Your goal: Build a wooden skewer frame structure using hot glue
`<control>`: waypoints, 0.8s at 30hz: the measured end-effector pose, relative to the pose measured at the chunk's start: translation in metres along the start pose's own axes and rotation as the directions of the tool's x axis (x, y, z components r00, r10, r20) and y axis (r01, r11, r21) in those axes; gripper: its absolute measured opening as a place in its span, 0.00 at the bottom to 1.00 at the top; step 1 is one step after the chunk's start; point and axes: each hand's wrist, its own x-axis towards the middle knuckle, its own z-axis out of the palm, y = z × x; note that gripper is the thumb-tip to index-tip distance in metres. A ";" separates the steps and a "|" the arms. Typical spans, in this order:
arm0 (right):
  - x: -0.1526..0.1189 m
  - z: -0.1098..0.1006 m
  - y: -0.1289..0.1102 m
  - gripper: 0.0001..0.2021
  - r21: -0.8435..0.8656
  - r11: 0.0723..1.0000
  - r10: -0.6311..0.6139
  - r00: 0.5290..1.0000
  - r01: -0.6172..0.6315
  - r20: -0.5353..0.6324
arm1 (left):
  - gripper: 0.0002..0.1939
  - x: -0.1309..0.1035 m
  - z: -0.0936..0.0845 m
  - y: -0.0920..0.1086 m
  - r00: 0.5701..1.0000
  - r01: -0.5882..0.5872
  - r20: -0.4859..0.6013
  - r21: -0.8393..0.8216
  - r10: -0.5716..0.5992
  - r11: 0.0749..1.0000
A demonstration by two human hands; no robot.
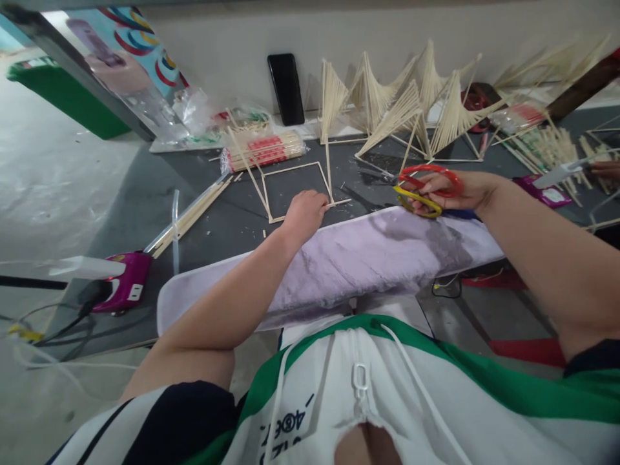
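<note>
My left hand (306, 212) is closed at the near right corner of a square frame of thin wooden sticks (290, 169), pinching it there. From that corner a short stick end (341, 202) juts to the right. Two longer sticks rise from the frame's sides. My right hand (431, 192) grips scissors (448, 182) with one red and one yellow handle loop; their blades point left over the dark table, partly lost in shadow. Beneath both forearms lies a pale lilac plush cloth (334, 265) along the table edge.
Fan-like stick models (380, 97) stand along the back beside a black phone (285, 89). A packet of sticks (266, 150) lies behind the frame. At left sits a purple power strip (126, 281) with cables. Another person's hand (605, 169) holds a white tool at far right.
</note>
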 end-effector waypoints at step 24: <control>-0.060 0.067 0.016 0.35 -0.581 0.743 -0.316 0.939 0.332 0.133 | 0.11 0.001 0.006 -0.001 1.000 0.005 -0.008 -0.016 -0.005 1.000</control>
